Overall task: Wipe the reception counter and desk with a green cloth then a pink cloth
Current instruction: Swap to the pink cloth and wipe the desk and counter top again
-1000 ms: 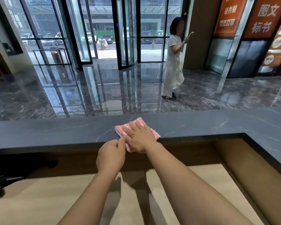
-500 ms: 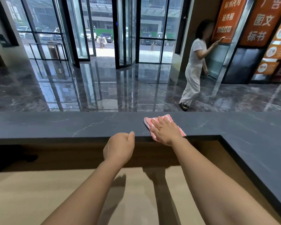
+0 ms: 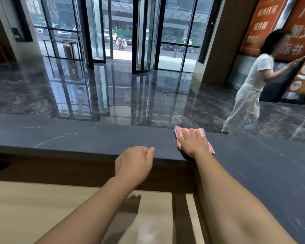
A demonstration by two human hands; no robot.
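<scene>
A folded pink and white cloth lies on the dark grey stone reception counter, near its inner corner. My right hand lies flat on the cloth with straight fingers and presses it to the stone. My left hand hovers at the counter's near edge, fingers loosely curled, holding nothing. Below the counter is the light wood desk. No green cloth is in view.
The counter turns a corner and runs toward me along the right. Beyond it is a glossy marble lobby floor with glass doors. A person in white clothes walks at the right by orange signs.
My right hand has slid the pink cloth to the right along the counter, toward the corner. My left hand let go of the cloth's edge and stayed behind. The person in white walked right.
</scene>
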